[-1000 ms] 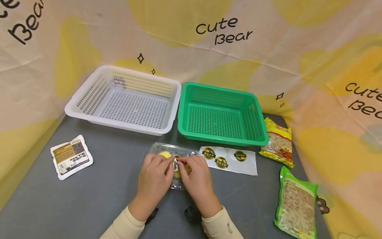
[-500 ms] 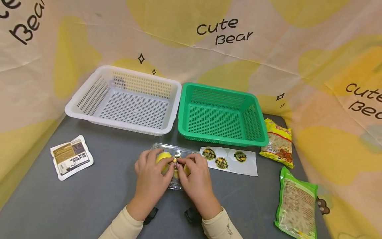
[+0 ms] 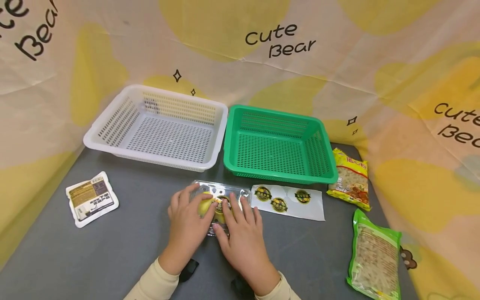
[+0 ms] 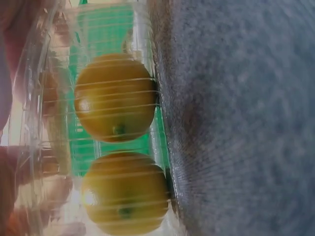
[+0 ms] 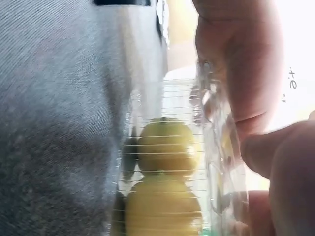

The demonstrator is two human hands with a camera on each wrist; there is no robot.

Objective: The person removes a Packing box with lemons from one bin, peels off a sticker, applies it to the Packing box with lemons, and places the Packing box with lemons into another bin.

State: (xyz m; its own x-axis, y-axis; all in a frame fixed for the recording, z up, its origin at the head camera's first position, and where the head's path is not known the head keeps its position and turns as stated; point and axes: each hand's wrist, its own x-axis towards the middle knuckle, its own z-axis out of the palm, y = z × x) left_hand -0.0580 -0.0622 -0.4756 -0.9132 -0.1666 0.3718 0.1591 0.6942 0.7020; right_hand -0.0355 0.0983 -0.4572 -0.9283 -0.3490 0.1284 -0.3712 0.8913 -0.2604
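Note:
A clear plastic clamshell box (image 3: 240, 192) with several round yellow fruits lies on the table under both hands. A round black-and-gold sticker (image 3: 223, 201) is on its lid, partly covered by fingers. My left hand (image 3: 189, 227) rests over the box's left side with fingers loosely bent, its fingertips by the sticker. On the lid's right part lies my right hand (image 3: 243, 239), fingers spread and fairly straight. Through the ribbed wall, the left wrist view shows two fruits, including a yellow fruit (image 4: 115, 98); the right wrist view shows another pair, including a yellow fruit (image 5: 167, 142).
A white sheet (image 3: 309, 211) with several stickers lies right of the box. Behind stand a white basket (image 3: 157, 157) and a green basket (image 3: 277, 175). A white-edged packet (image 3: 93, 199) is at left; a yellow bag (image 3: 348, 179) and a green bag (image 3: 375, 258) are at right.
Earlier both hands pinched the small sticker between their fingertips over the lid. Now the pinch is released, the sticker lies on the lid, and the right fingers have spread flat over it.

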